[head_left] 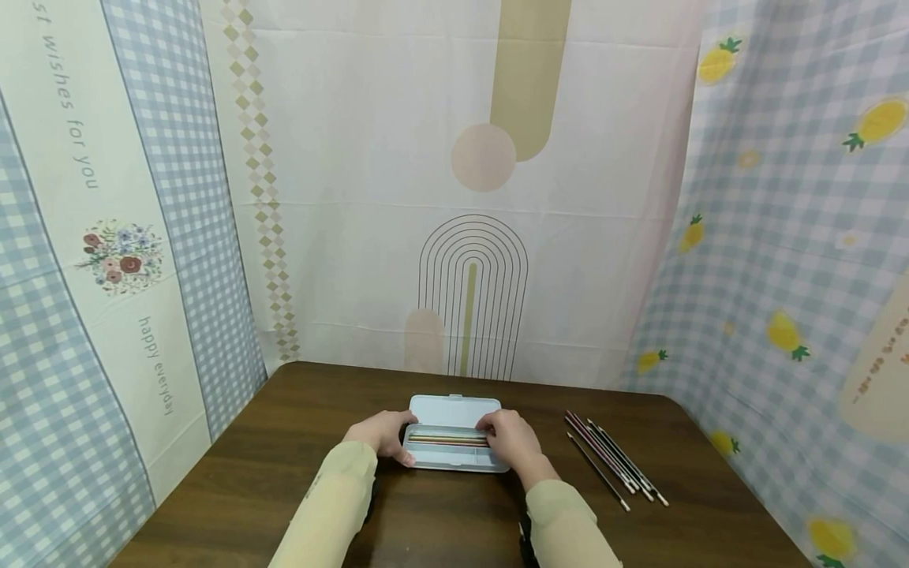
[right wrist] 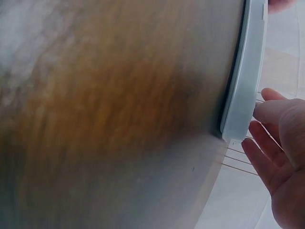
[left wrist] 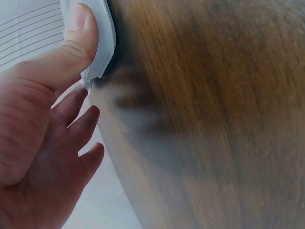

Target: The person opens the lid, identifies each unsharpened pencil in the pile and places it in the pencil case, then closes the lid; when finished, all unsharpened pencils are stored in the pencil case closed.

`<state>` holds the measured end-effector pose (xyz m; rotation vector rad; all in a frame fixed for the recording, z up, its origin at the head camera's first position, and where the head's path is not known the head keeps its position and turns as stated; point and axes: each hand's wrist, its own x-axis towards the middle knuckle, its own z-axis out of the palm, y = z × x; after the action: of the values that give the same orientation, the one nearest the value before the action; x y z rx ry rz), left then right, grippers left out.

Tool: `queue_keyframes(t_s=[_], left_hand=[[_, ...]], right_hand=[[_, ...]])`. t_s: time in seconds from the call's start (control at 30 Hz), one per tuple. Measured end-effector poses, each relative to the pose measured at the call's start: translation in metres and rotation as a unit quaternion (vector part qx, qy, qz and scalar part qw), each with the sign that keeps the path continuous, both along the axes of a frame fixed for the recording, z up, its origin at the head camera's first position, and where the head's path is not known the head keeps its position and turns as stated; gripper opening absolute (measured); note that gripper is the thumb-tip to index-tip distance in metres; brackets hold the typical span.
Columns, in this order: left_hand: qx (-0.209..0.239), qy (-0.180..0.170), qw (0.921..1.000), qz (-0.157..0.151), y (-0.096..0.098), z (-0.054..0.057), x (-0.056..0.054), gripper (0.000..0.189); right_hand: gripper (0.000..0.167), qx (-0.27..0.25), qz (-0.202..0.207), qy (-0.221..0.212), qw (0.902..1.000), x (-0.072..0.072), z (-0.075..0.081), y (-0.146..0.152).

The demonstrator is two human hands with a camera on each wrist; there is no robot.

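A pale blue pencil case [head_left: 454,457] lies with its lid [head_left: 454,410] raised at the back. Several pencils [head_left: 447,440] lie lengthwise in its rear compartment. My left hand [head_left: 383,434] grips the case's left end, thumb at the front corner and fingers behind; the left wrist view shows that thumb [left wrist: 83,38] pressed on the case wall [left wrist: 105,43]. My right hand [head_left: 513,439] reaches over the right end, its bent fingers at the pencils' right ends. In the right wrist view the thumb [right wrist: 269,113] goes over the case's edge [right wrist: 243,95]; I cannot tell what the hidden fingertips hold.
To the right of the case, several dark and reddish pencils [head_left: 611,454] with white ends lie loosely side by side on the brown wooden table [head_left: 440,528]. A white patterned cloth [head_left: 355,237] hangs behind the table, with checked cloths at both sides.
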<state>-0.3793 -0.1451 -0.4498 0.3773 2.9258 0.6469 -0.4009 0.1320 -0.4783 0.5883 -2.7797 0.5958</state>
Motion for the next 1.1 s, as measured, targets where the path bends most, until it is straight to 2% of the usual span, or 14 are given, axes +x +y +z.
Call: queue_keyframes(t_s=[1.1], left_hand=[[-0.001,0.000,1.0000,0.001,0.0012,0.0031,0.0027,0.080]], right_hand=[[0.019,-0.017,0.007,-0.032,0.9993,0.0034,0.0028,0.0041]])
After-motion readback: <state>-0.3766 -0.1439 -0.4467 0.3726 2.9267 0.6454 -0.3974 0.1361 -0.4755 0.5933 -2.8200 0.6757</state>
